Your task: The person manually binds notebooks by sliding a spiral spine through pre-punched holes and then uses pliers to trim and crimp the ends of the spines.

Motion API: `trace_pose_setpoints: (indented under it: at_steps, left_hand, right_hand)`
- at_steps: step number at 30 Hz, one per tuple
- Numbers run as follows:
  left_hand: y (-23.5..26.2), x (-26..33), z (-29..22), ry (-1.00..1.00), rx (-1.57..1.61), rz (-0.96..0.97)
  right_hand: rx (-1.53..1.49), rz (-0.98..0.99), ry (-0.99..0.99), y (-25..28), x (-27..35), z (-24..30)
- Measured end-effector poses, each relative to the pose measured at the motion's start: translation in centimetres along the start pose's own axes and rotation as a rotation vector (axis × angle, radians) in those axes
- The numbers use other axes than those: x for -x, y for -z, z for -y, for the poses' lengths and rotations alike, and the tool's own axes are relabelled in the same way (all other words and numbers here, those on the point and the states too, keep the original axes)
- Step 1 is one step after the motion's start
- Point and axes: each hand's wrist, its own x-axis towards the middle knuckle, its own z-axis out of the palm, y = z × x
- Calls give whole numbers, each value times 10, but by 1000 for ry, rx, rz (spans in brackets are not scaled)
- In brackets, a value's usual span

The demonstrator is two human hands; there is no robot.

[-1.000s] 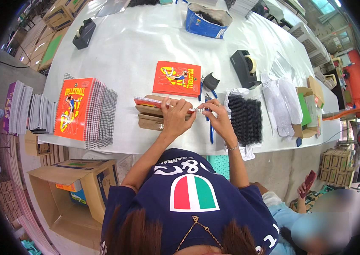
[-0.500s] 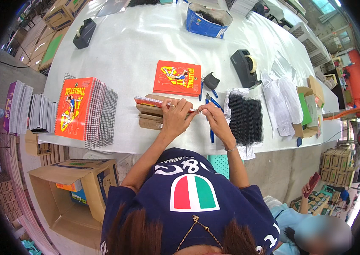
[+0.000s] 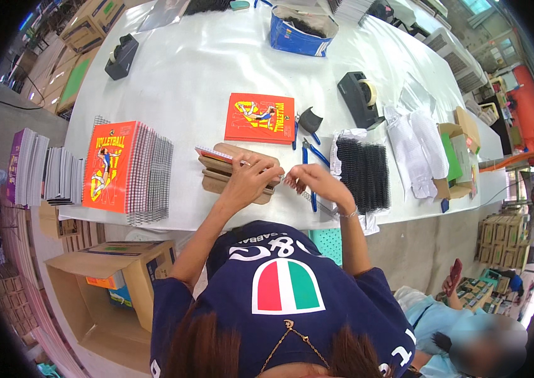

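Ruled notebook [image 3: 219, 153], wooden jig [image 3: 232, 173], both hands [image 3: 251, 183]

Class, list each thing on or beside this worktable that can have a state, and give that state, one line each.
Left hand: pressing on the unbound notebook.
Right hand: pinching a wire coil at the notebook's edge.
Orange notebook: closed, lying flat.
Stack of bound notebooks: piled, fanned.
Blue pliers: lying unused.
Tape dispenser: loaded with a roll.
Cardboard box: open.

Single head view: fisheye, worn above the white table [image 3: 172, 69], facing steeply down, close over its near edge.
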Motion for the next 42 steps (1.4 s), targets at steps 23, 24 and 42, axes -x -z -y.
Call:
trace_pose_setpoints:
  at_steps: [23,24,42]
  left_hand:
    - [-1,5,-9,79,98,-30]
    - [0,5,-8,79,92,-27]
    - [0,-7,-3,47,132,-30]
  right_hand:
    - [633,-654,111,32,-44,-94]
    - [631,-732,139,36,-53,-91]
    - [614,-791,178,82,-91,-90]
